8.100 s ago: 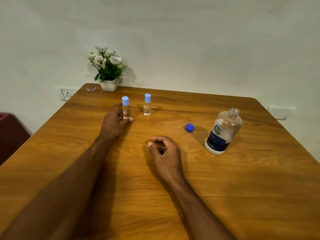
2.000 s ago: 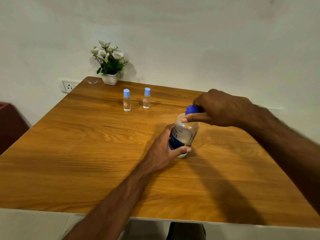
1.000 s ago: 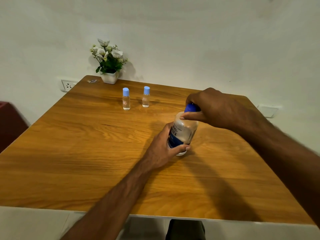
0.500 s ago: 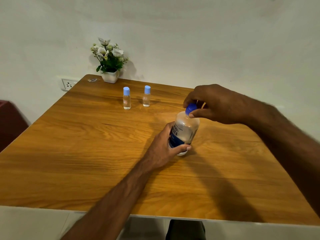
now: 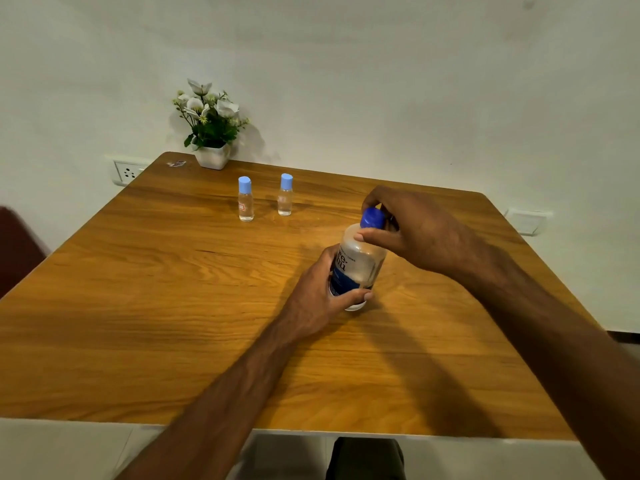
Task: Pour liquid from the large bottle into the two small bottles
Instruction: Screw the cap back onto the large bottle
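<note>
Near the middle of the counter (image 5: 173,306), the left hand (image 5: 317,296) grips the large bottle (image 5: 358,265) upright; the right hand (image 5: 412,230) pinches its blue cap (image 5: 372,218). Better hold the body firm and turn only the cap. Beyond it, the 2 small bottles (image 5: 246,200) stand capped.

The large bottle (image 5: 358,263) reads "re-nu" on its label; smaller print is illegible.
</note>
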